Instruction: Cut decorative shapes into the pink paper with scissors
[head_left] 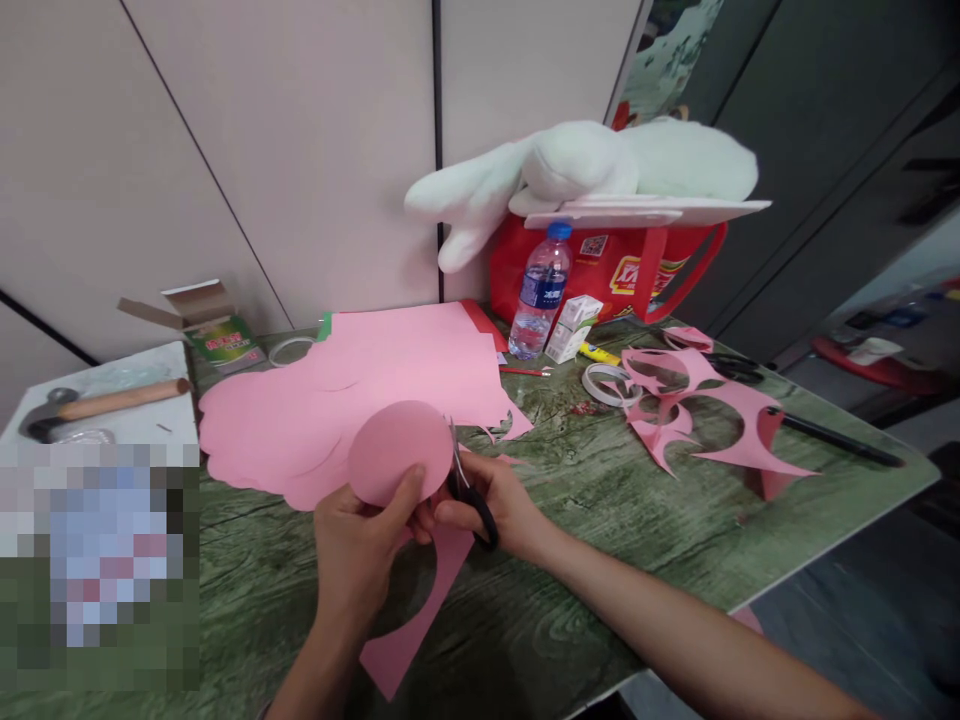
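Note:
My left hand (367, 540) pinches a round pink paper disc (397, 450), thumb on its face, held above the table. My right hand (495, 500) is closed round the black handles of a pair of scissors (469, 490), whose blades point up along the disc's right edge. Below both hands hangs a curved pink paper offcut (427, 620); whether it is still joined to the disc is hidden by my fingers. Behind the disc lies a large pink paper shape (285, 420) with a scalloped left edge, partly covered by my left hand and the disc.
Pink scraps (720, 400), a tape roll (607, 385) and a black pen (840, 438) lie right. A water bottle (536, 300), small carton (574, 328) and red bag (517, 255) stand behind. At left are a hammer (120, 400) and an opened box (225, 342).

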